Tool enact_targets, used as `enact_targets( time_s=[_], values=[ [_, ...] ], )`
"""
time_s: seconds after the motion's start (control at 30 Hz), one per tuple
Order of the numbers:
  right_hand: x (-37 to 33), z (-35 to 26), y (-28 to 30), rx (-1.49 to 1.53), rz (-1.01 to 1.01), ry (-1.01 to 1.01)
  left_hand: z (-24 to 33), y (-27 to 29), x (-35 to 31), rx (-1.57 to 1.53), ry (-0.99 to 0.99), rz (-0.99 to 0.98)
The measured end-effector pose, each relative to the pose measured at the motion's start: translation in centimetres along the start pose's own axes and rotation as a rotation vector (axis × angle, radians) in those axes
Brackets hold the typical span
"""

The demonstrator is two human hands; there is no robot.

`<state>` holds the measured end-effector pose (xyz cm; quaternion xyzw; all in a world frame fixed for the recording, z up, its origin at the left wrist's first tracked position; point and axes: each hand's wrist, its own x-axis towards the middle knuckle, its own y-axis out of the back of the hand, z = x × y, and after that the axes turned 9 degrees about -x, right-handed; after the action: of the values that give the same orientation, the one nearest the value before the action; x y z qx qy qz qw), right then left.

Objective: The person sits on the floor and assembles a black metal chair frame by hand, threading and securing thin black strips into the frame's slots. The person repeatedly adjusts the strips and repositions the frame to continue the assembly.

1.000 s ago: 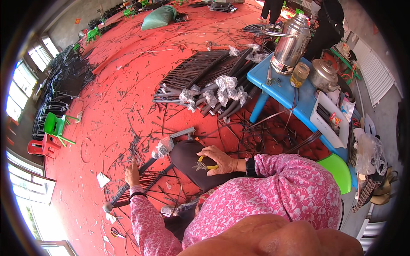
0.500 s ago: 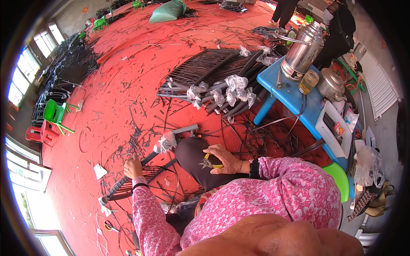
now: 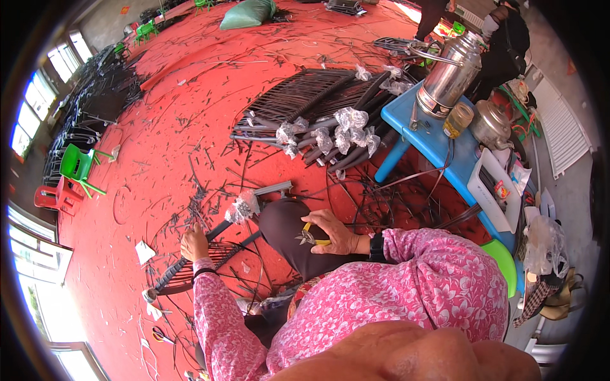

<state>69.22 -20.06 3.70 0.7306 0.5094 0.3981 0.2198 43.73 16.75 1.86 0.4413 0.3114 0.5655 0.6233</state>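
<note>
on the red floor (image 3: 159, 146) at about eight o'clock from the right hand (image 3: 333, 232), whose grip wraps yellow-handled pliers (image 3: 311, 236), the left hand (image 3: 194, 243) clasps the dark frame bar (image 3: 216, 232), which runs toward two o'clock.

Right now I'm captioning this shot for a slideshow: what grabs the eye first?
The red floor strewn with dark cuttings. At centre, the right hand holds yellow-handled pliers on the knee, while the left hand grips a dark woven-strip frame. Upper right, a shiny steel urn stands on a blue table.
</note>
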Motion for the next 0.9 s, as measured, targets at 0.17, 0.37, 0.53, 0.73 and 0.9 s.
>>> enact_targets(
  time_s=[0.17,0.37,0.53,0.73,0.9],
  values=[
    [0.00,0.03,0.08,-0.003,-0.003,-0.003,0.26,0.20,-0.11,-0.003,0.012,-0.007],
    [-0.12,0.19,0.02,0.008,-0.003,-0.015,0.06,0.06,0.10,-0.004,0.014,-0.008],
    [-0.05,0.13,0.16,0.003,-0.016,-0.027,-0.04,0.08,0.03,-0.015,0.003,-0.004],
    [0.04,-0.25,0.23,0.018,0.002,-0.041,0.24,0.08,0.08,0.000,0.014,0.008],
    [-0.04,0.01,0.13,0.031,0.008,-0.039,-0.09,-0.48,0.53,-0.016,0.024,0.021]
  ],
)
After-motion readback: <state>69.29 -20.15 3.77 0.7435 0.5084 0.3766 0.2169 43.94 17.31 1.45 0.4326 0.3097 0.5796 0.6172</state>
